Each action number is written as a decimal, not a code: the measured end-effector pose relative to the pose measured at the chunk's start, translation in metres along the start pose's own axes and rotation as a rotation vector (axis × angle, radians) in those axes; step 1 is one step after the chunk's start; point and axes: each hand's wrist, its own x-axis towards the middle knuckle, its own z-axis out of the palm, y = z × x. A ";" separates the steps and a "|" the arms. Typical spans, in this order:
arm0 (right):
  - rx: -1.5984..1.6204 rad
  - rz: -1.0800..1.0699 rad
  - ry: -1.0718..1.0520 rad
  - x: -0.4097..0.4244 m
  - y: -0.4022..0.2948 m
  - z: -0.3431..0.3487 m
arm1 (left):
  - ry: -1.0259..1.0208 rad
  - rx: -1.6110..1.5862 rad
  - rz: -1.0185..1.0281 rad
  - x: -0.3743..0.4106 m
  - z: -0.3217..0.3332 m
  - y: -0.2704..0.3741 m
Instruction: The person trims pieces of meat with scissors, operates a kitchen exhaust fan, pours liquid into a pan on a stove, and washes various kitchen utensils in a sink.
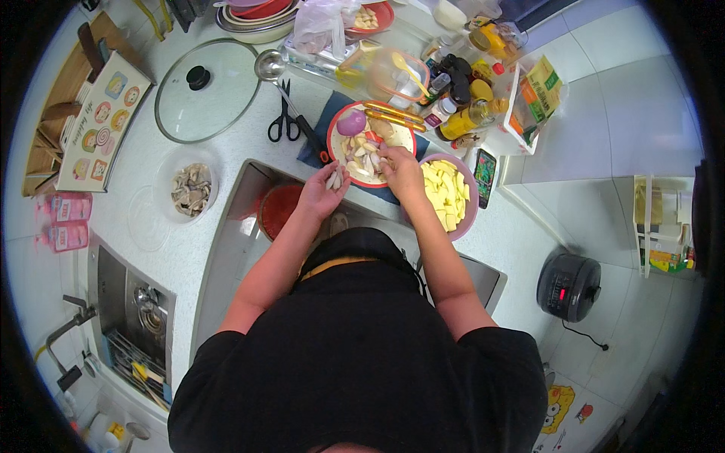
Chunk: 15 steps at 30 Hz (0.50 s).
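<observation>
In the palm of my left hand (318,194) lie several garlic cloves (334,180), with the fingers curled around them. My right hand (405,174) reaches over the right side of a red-rimmed plate (413,139), its fingertips at the cloves there. Whether they pinch one is hidden. The plate carries more garlic cloves (362,153), a purple onion (351,122), a piece that looks like ginger (382,129) and golden chopsticks (395,118). Beneath it is a dark blue cloth (324,133). Close to my right forearm, a purple bowl (471,212) contains cut yellow pieces (444,189).
Left of the plate are black-handled scissors (284,122), a ladle (271,65) and a glass lid (207,90). A plastic tub (212,195) holds mushroom-like pieces. Bottles (464,122) crowd the back right, near a phone (485,178). A drawer (238,232) stands open below the counter edge.
</observation>
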 end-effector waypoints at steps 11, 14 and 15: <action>-0.278 -0.070 0.036 0.007 -0.020 0.042 | -0.053 0.020 0.024 0.001 -0.013 0.004; -0.267 -0.032 0.028 0.010 -0.019 0.044 | -0.038 0.031 0.034 0.001 -0.015 0.003; -0.256 -0.019 0.024 0.011 -0.017 0.045 | -0.033 0.028 0.032 0.001 -0.014 0.002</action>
